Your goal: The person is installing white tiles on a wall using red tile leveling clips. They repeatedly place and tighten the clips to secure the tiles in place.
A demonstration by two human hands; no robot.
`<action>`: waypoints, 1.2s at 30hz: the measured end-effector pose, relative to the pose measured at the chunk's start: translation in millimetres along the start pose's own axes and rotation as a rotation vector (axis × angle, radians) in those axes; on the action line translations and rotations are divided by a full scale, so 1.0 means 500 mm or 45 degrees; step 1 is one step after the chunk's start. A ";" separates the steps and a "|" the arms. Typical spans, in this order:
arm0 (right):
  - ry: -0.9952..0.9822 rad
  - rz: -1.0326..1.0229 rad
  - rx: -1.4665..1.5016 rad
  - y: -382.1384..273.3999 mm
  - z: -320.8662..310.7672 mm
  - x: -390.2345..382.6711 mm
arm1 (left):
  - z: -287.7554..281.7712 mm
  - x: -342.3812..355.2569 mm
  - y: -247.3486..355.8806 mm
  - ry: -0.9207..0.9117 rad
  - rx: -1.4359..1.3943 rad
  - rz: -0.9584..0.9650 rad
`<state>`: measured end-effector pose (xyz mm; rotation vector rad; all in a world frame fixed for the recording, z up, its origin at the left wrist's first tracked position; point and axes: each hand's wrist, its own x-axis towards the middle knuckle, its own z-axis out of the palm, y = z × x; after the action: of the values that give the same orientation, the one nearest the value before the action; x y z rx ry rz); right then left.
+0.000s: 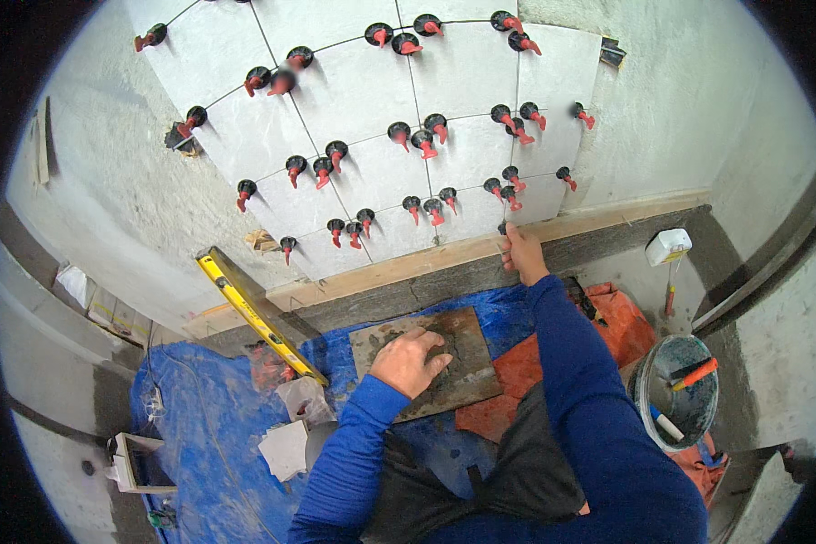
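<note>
My right hand (523, 257) reaches to the bottom edge of the wall tiles (467, 77), closed in a pinch on a small dark piece (503, 228) whose kind I cannot make out. It is beside the wooden batten (399, 269) under the lowest tile row. Several red-handled tile levelling clips (433, 212) with black round bases stand along the joints, some just above this hand. My left hand (410, 363) hangs over a mortar-stained board (467, 340), fingers loosely bent, thumb apart, with nothing visible in it.
A yellow spirit level (258, 315) leans against the wall at left. Blue sheeting (199, 426) and orange sheeting (621, 313) cover the floor. At right stand a bucket (641, 390) with handled tools and a white-headed mallet (669, 247). A white tile offcut (286, 451) lies left of my legs.
</note>
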<state>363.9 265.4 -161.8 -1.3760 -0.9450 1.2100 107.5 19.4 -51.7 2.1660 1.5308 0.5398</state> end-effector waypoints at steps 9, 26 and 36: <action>-0.079 0.188 0.078 0.002 -0.003 0.051 | 0.007 -0.002 0.011 -0.034 -0.016 -0.057; -0.146 0.199 0.378 -0.004 0.001 0.052 | 0.016 0.009 0.017 -0.070 -0.026 -0.039; -0.047 0.081 0.181 0.039 0.009 0.036 | 0.019 0.010 0.015 -0.072 0.027 0.008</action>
<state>361.4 280.7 -183.8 -1.2827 -0.8296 1.3290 119.9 20.5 -54.9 2.1835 1.5070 0.4622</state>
